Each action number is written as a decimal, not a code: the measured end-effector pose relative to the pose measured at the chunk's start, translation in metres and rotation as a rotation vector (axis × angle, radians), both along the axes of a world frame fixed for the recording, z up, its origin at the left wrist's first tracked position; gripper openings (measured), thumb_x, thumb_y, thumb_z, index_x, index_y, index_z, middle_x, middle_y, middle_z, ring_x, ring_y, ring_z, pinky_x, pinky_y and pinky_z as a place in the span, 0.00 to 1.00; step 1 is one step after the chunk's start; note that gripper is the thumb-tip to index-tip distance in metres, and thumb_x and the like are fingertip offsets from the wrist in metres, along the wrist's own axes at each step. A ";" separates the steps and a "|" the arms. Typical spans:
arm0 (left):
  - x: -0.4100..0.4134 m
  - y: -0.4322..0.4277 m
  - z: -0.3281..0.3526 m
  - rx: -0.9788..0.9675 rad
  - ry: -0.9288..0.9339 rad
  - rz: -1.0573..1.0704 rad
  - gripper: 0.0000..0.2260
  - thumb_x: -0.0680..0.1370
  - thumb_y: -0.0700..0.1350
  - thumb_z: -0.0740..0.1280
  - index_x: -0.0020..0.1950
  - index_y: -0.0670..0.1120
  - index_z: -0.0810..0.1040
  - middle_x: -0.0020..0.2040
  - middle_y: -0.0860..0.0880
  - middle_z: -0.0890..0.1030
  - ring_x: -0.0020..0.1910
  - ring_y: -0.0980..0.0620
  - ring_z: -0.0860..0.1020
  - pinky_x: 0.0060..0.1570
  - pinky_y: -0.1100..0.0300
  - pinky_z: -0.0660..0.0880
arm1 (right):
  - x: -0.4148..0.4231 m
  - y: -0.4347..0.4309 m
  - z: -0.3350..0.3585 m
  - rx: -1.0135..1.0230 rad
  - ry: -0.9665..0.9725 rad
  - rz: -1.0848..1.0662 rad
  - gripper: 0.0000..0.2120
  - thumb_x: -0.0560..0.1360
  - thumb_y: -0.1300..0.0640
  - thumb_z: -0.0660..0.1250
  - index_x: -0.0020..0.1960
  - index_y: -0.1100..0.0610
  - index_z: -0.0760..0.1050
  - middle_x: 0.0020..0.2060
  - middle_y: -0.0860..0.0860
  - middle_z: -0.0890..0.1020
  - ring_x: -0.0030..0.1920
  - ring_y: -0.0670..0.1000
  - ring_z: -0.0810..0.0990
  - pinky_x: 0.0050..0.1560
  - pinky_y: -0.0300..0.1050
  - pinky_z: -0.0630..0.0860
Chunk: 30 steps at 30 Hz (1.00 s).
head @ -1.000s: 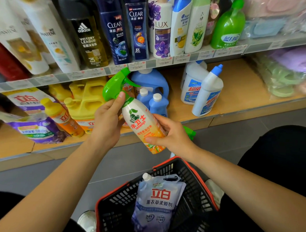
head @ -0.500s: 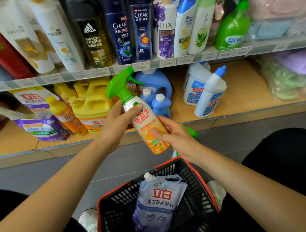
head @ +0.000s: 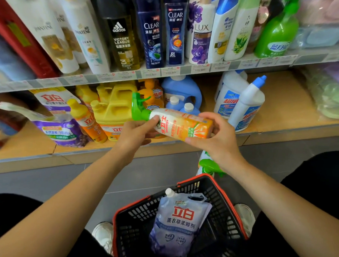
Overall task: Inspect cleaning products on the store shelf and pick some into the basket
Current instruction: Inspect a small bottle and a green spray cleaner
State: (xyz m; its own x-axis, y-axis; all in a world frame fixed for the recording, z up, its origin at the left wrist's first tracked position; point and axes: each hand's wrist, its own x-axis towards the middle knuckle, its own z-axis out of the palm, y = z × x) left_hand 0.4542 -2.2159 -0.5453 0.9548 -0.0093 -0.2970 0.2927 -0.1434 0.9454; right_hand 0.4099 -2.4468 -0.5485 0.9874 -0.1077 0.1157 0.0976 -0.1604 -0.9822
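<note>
**Left hand and right hand grip a spray bottle level before the shelf**

Yellow detergent jugs, a blue jug and white toilet-cleaner bottles stand on the wooden shelf. Below it sits a black basket with a red rim; a lavender softener pouch lies inside. Above the basket the orange-and-white spray bottle lies nearly level, green trigger head leftward. The left hand's fingers curl round its neck; the right hand clasps its base.

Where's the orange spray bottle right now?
In the middle of the head view, the orange spray bottle lies sideways between both hands, left hand near its green trigger, right hand at its base, above the basket.
</note>
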 end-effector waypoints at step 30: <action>-0.026 -0.020 -0.014 0.253 -0.768 -0.376 0.34 0.70 0.54 0.80 0.72 0.46 0.71 0.64 0.52 0.79 0.63 0.52 0.80 0.59 0.57 0.78 | -0.018 0.001 0.024 -0.573 -0.661 0.192 0.24 0.74 0.60 0.76 0.67 0.64 0.76 0.70 0.61 0.73 0.73 0.62 0.69 0.69 0.58 0.70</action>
